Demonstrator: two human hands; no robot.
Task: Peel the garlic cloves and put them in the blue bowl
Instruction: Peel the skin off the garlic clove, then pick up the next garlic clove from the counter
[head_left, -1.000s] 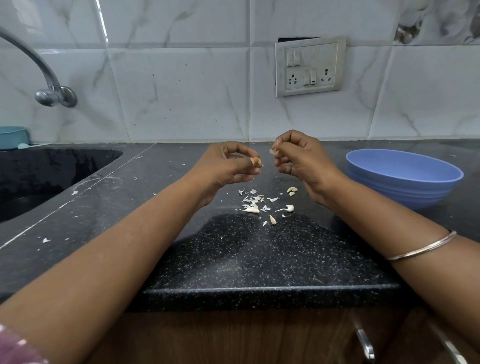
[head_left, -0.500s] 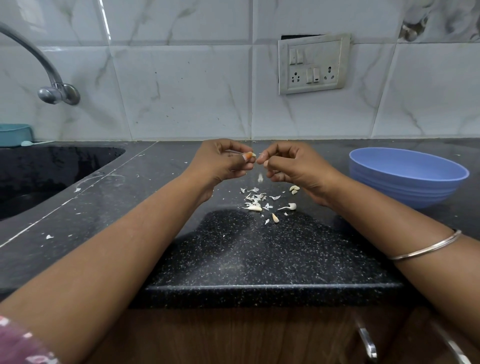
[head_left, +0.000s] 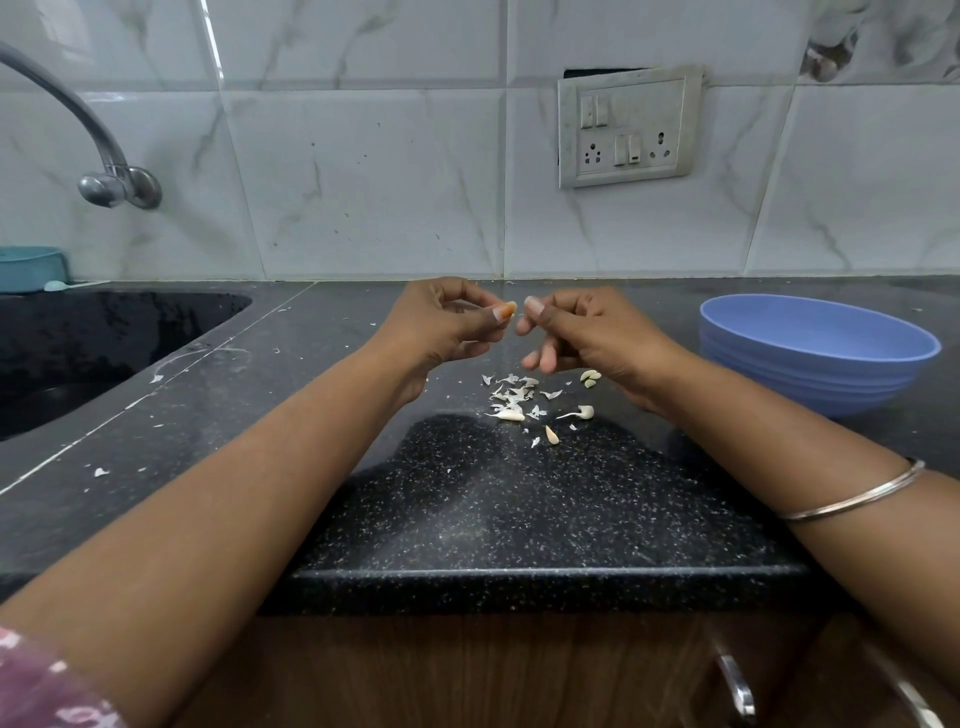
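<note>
Now the two hands sit a touch apart, where half a second ago their fingertips met over the clove, and the skin flake that was falling between them is gone from the air; a second ago the right hand was lifted higher. At far left the sink (head_left: 104, 343) lies under the tap (head_left: 111, 182). The left hand (head_left: 441, 325) is curled, its thumb and forefinger pinching a small garlic clove (head_left: 506, 309) whose pale orange tip pokes out toward the other hand. Just right of it, not touching, the right hand (head_left: 587, 332) has thumb and forefinger tips pressed together; whether a scrap of skin is between them I cannot tell, and its other fingers hang loosely bent. Below the hands, on the black counter (head_left: 519, 519), lies a scatter of peelings (head_left: 514, 397) with a few loose cloves (head_left: 589, 378) among them. Well to the right stands the blue bowl (head_left: 815, 348), its inside hidden from here
</note>
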